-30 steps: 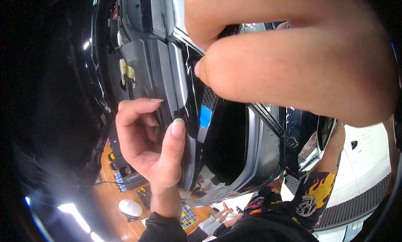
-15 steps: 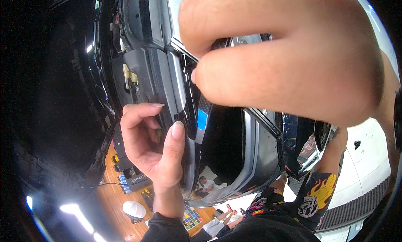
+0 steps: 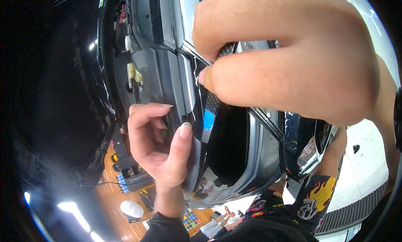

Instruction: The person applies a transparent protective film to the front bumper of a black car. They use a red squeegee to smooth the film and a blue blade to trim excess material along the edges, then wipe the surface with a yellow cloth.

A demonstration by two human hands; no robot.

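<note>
Across the upper right, my right hand [image 3: 293,70] is closed around a slim knife [image 3: 213,104]. Its handle is dark and checkered with a blue patch near the end, and a grey metal blade points down along a glossy black strip [image 3: 200,100]. The strip shows a wavy, light-catching edge beside a silver-grey trim panel [image 3: 186,76] of a vehicle's front. To the left, my left hand [image 3: 161,148] has its fingers bent and apart. Its thumb rests against the trim next to a small black flap [image 3: 188,117]. The right fingertips are partly hidden.
A raised dark hood [image 3: 58,95] fills the left side. A pale yellow latch piece [image 3: 135,73] sits in the front compartment. Below are a wooden floor [image 3: 117,204], a black tool case [image 3: 136,179] and a white round-topped stool [image 3: 131,209]. A ribbed dark platform [image 3: 356,208] lies at right.
Both hands, the knife and the vehicle parts appear slightly farther right in the view. The knife stays in my right hand, and my left thumb remains at the trim.
</note>
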